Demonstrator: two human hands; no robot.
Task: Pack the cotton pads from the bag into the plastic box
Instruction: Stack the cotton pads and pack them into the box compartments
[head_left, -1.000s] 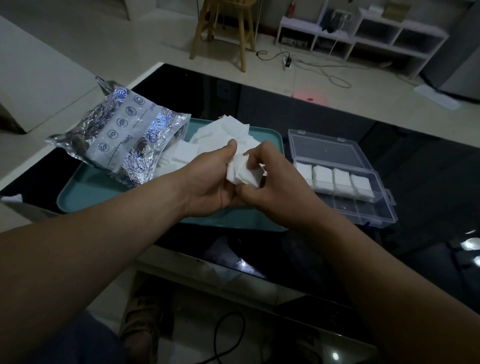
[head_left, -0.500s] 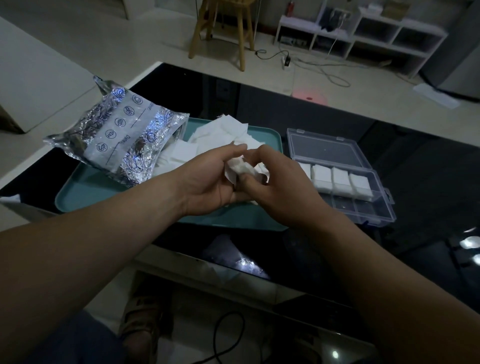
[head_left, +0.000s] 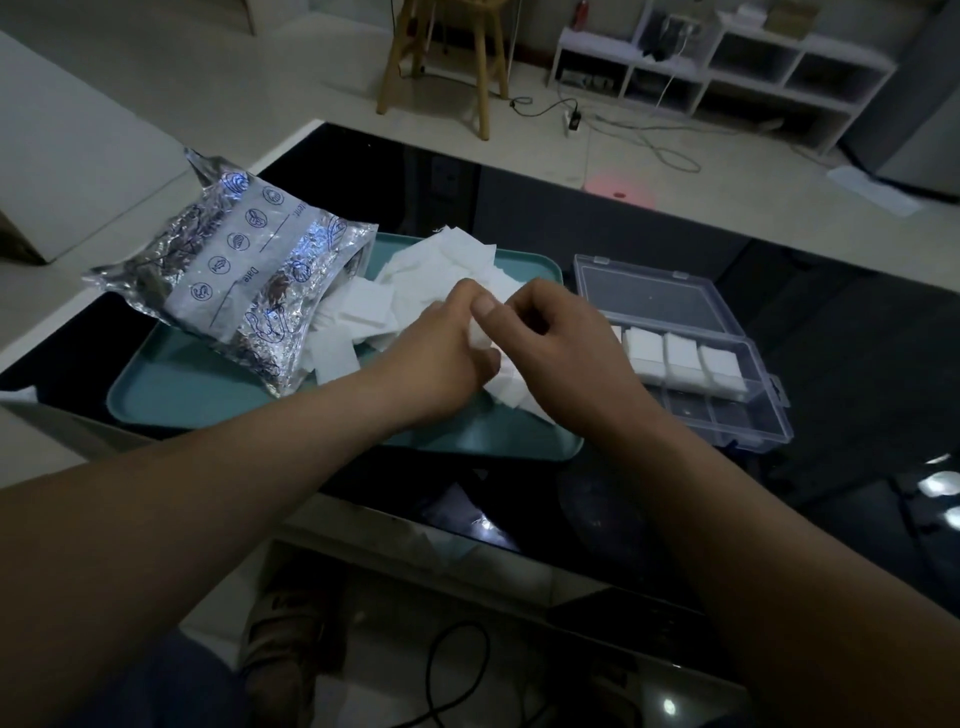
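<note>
Left hand (head_left: 441, 353) and right hand (head_left: 563, 353) both have a curled grip pinching a few cotton pads (head_left: 504, 383) mid-frame, over the tray (head_left: 208, 400). Looks like squaring the stack; next it needs carrying right into a free compartment of the plastic box (head_left: 727, 422).

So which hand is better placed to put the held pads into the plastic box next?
Probably the right hand: it pinches the cotton pads and is beside the open plastic box. The left hand, also holding them, would have to cross over it.
</note>
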